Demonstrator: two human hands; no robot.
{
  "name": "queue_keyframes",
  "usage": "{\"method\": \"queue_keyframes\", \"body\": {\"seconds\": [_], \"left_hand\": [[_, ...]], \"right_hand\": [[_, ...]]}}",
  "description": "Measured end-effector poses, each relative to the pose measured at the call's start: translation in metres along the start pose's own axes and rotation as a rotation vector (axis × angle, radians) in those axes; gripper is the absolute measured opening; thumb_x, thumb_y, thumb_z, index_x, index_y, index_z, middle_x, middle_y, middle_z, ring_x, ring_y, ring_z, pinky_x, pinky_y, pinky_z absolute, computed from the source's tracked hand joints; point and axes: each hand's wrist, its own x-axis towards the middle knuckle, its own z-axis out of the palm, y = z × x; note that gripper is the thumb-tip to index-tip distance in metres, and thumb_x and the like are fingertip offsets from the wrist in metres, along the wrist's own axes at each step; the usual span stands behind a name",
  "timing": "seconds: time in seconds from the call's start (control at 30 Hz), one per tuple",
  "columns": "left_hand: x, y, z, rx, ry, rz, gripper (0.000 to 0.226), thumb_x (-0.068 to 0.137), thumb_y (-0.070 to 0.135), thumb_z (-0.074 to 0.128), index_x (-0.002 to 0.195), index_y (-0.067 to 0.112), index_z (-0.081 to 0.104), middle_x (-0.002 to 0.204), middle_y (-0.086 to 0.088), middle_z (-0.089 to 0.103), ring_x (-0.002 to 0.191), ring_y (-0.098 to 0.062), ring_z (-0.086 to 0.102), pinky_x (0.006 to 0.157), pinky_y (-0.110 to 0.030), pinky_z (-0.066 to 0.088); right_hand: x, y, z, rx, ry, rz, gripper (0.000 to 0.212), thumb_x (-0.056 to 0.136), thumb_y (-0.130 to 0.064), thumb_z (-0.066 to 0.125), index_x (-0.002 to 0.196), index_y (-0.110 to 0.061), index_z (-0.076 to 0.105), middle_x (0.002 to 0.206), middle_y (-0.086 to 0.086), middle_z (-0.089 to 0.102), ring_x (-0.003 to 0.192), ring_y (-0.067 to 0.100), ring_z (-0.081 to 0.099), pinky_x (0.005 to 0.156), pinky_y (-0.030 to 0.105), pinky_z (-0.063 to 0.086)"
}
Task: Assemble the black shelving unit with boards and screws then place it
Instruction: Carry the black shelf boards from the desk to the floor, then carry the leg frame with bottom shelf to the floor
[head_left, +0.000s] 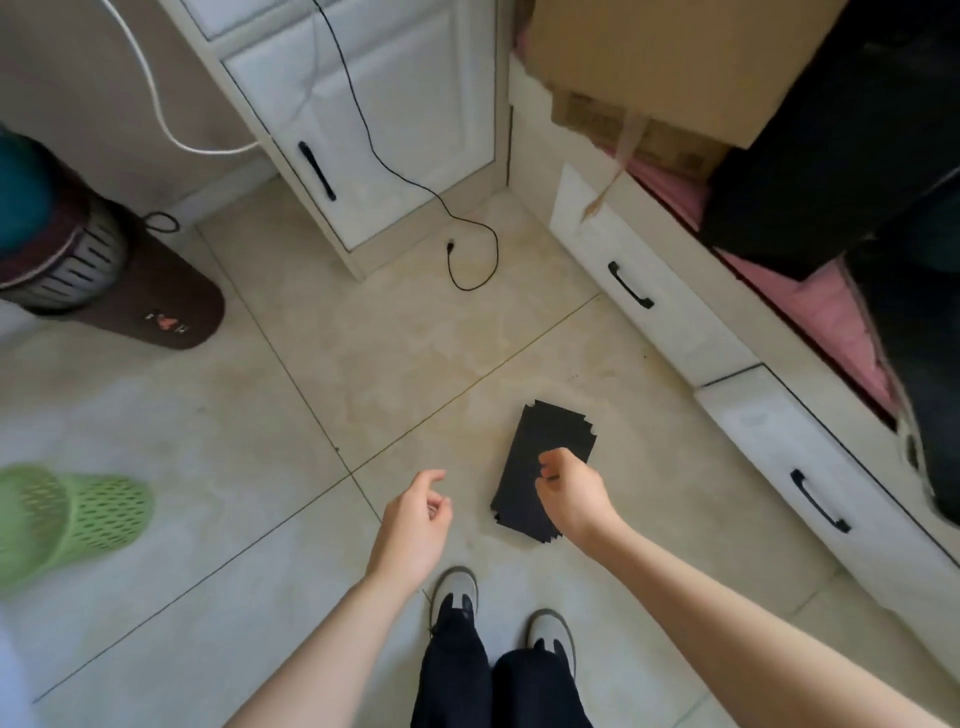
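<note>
The right hand (569, 491) is held above the near half of a stack of black boards (545, 467) that lies flat on the tiled floor (260, 441). Its fingers are curled inward, but whether a small part such as a screw is pinched between them cannot be told, since nothing is visible in the grip. Just to the left of that grip, the left hand (415, 519) hangs over bare tile with fingers loosely curled and nothing held. Below both hands, the person's two shoes (454, 592) are planted close to the near edge of the stack.

Farther out, beyond the stack, a black cable (470, 244) trails from a white cabinet (363, 114) onto the floor. Off to the right, a row of white drawers (675, 322) runs beneath pink bedding and a cardboard box (665, 57). Far to the left, a green basket (72, 514) lies on its side.

No assembled frame and no screws are seen, so the task is judged to be at its very start. The boards appear thin and slightly fanned; if only the top one is caught at a corner, the rest could be dragged askew or dropped. The stack could also be stepped on, and the loose cable could be snagged when the boards are carried.
</note>
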Motion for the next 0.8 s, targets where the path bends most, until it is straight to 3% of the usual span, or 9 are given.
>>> {"method": "queue_keyframes", "body": {"seconds": [0.1,0.2,0.3,0.53,0.67,0.8], "left_hand": [[-0.049,0.013,-0.030,-0.093,0.072,-0.028,0.030,0.100,0.016,0.054,0.129,0.022,0.058,0.091,0.008,0.064,0.083,-0.002,0.059,0.062,-0.003,0.040],[-0.112,0.023,-0.069,-0.181,0.179,-0.047,0.028,0.100,0.015,0.055,0.127,0.021,0.059,0.092,0.006,0.067,0.087,-0.006,0.062,0.066,-0.003,0.041],[-0.168,0.029,-0.099,-0.234,0.289,-0.077,0.026,0.100,0.014,0.056,0.124,0.022,0.060,0.092,0.008,0.069,0.086,-0.007,0.065,0.069,-0.005,0.043],[-0.293,0.026,-0.152,-0.351,0.483,-0.162,0.025,0.098,0.018,0.060,0.122,0.026,0.062,0.101,0.008,0.069,0.087,-0.003,0.066,0.086,-0.024,0.055],[-0.346,0.013,-0.180,-0.471,0.632,-0.192,0.023,0.096,0.015,0.063,0.117,0.025,0.065,0.094,0.010,0.070,0.083,0.000,0.066,0.088,-0.020,0.053],[-0.386,-0.003,-0.205,-0.545,0.779,-0.202,0.025,0.094,0.010,0.065,0.110,0.029,0.064,0.086,0.013,0.069,0.087,0.004,0.065,0.077,-0.010,0.049]], "right_hand": [[-0.043,-0.034,-0.013,-0.155,-0.054,-0.174,0.036,0.099,-0.014,0.041,0.134,-0.008,0.049,0.130,0.010,0.054,0.117,0.027,0.054,0.096,0.032,0.046],[-0.104,-0.072,-0.022,-0.305,-0.120,-0.365,0.037,0.101,-0.019,0.042,0.138,-0.012,0.046,0.131,0.007,0.051,0.115,0.024,0.054,0.087,0.026,0.042],[-0.157,-0.105,-0.026,-0.353,-0.168,-0.495,0.040,0.101,-0.019,0.041,0.141,-0.012,0.045,0.136,0.006,0.051,0.123,0.023,0.050,0.098,0.028,0.042],[-0.258,-0.174,-0.017,-0.348,-0.210,-0.661,0.039,0.100,-0.018,0.048,0.139,-0.017,0.047,0.136,-0.003,0.053,0.125,0.013,0.051,0.101,0.022,0.041],[-0.298,-0.213,0.002,-0.372,-0.227,-0.752,0.037,0.099,-0.018,0.051,0.137,-0.019,0.048,0.131,-0.005,0.056,0.120,0.010,0.053,0.097,0.019,0.041],[-0.331,-0.249,0.025,-0.392,-0.284,-0.798,0.037,0.100,-0.018,0.050,0.136,-0.020,0.048,0.126,-0.007,0.057,0.110,0.004,0.051,0.090,0.016,0.037]]}}
